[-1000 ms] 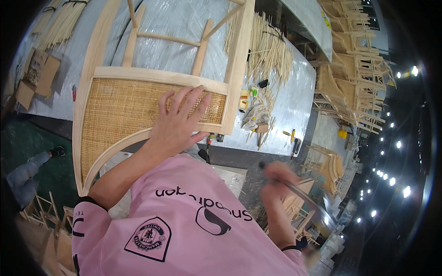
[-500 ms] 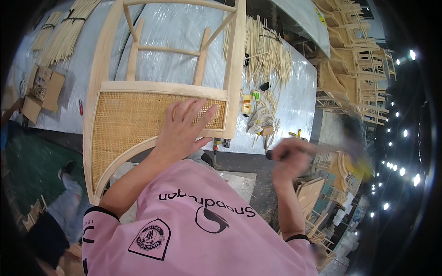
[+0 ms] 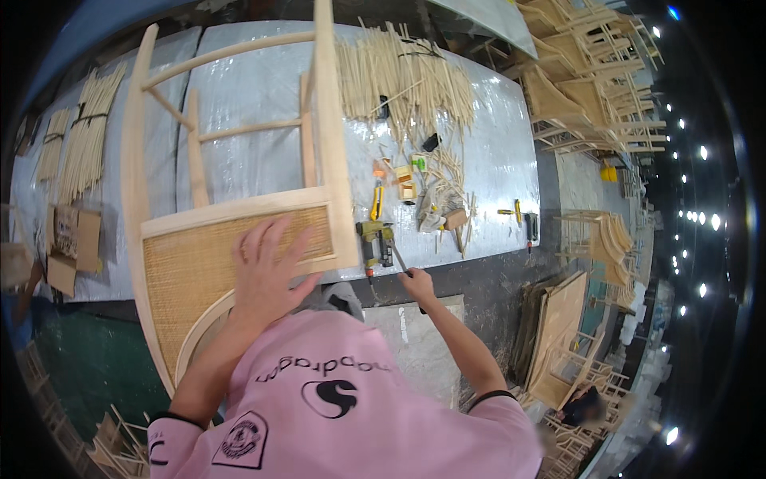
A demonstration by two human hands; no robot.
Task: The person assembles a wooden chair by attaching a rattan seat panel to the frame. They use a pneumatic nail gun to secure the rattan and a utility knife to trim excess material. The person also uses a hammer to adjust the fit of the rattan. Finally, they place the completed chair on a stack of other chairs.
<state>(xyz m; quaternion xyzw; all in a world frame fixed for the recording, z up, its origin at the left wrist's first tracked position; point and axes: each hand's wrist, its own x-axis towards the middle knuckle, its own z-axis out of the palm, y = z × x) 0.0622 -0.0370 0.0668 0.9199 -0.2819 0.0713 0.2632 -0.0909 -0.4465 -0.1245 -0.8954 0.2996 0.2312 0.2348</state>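
Observation:
A pale wooden chair frame (image 3: 333, 160) lies on the wrapped workbench, with a woven cane panel (image 3: 187, 263) set in its near part. My left hand (image 3: 267, 275) lies on the panel's right portion, fingers spread and thumb near the curved wooden edge. Off to the right, my right hand (image 3: 416, 286) is closed around the dark handle of a hammer (image 3: 400, 260). Its shaft points toward the bench edge. The hammer's head end is hard to separate from the olive nail gun (image 3: 370, 238) lying there.
Beyond the nail gun lie a yellow utility knife (image 3: 377, 199), a crumpled plastic bag (image 3: 433, 209) and bundled thin sticks (image 3: 399, 80). A cordless tool (image 3: 531, 227) stands at the bench's right end. An open cardboard box (image 3: 76, 243) sits left. Stacked chairs (image 3: 558, 88) rise at far right.
My right hand has swung the hammer from the far right in to the bench edge by the nail gun. The view has shifted, and my left hand stays on the cane panel.

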